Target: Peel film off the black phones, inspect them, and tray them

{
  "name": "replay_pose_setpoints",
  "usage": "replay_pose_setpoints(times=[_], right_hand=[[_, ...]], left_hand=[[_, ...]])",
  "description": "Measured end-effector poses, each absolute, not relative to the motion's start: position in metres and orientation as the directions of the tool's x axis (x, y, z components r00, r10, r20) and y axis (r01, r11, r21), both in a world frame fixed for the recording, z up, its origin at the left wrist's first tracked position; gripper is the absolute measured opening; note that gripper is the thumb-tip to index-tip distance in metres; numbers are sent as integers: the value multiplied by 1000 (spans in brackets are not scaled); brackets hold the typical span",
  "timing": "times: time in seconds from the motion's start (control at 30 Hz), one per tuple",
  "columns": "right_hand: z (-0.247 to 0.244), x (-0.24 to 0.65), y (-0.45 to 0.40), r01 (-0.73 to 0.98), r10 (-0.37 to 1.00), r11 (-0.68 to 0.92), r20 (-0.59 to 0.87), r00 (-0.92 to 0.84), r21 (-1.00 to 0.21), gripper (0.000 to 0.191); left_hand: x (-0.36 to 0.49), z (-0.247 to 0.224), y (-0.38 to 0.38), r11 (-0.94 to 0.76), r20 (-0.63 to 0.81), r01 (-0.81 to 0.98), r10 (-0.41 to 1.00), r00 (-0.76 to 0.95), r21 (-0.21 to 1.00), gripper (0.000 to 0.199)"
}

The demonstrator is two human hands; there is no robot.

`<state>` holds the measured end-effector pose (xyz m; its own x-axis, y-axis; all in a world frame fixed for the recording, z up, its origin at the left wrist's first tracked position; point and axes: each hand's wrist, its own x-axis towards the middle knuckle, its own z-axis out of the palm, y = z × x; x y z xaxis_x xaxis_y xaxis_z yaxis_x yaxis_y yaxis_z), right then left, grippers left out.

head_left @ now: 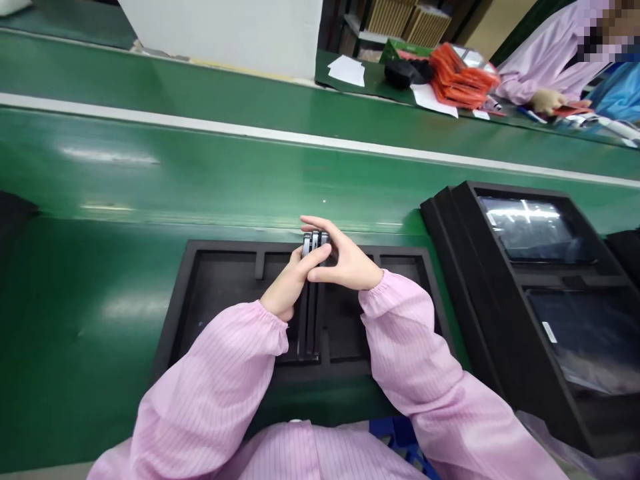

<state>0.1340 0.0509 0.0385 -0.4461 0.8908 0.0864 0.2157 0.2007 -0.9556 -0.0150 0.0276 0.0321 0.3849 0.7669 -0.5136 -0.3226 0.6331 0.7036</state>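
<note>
Over a black foam tray (223, 257), several slim dark tablets (310, 320) stand together on their edges, pressed side by side. Their metallic near-vertical edges face up, with the far ends showing between my hands. My left hand (293, 280) grips the stack from the left side, its thumb across the top edges. From the right, my right hand (347, 257) curls round the far end, thumb and fingers on either side of the stack. The tablets' broad faces and some of my fingertips are hidden.
At the right, stacked black foam trays (480, 287) hold a shiny tablet (540, 230) and another tablet (590, 333). A white panel (225, 33) stands across the green bench (100, 267). Beyond lie orange packets (460, 77) and a co-worker's hand (549, 101).
</note>
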Motion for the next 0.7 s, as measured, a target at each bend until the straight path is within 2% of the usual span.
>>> replay_pose_setpoints(times=[0.1, 0.23, 0.43, 0.6, 0.7], right_hand=[[24, 122, 49, 129, 893, 257, 185, -410, -958, 68], [16, 103, 43, 118, 928, 299, 260, -266, -947, 57], [14, 94, 37, 31, 961, 250, 244, -128, -968, 63], [16, 90, 32, -6, 989, 149, 149, 1, -989, 74], [18, 88, 29, -9, 991, 132, 132, 23, -991, 77]], left_hand=[[-21, 26, 25, 601, -494, -308, 791, 360, 738, 69], [-30, 29, 22, 647, -566, -283, 760, 319, 708, 65], [-29, 31, 20, 637, -543, -313, 768, 340, 705, 58], [-27, 24, 17, 621, -541, -241, 776, 323, 746, 73], [-26, 23, 15, 613, -524, -278, 784, 334, 740, 73]])
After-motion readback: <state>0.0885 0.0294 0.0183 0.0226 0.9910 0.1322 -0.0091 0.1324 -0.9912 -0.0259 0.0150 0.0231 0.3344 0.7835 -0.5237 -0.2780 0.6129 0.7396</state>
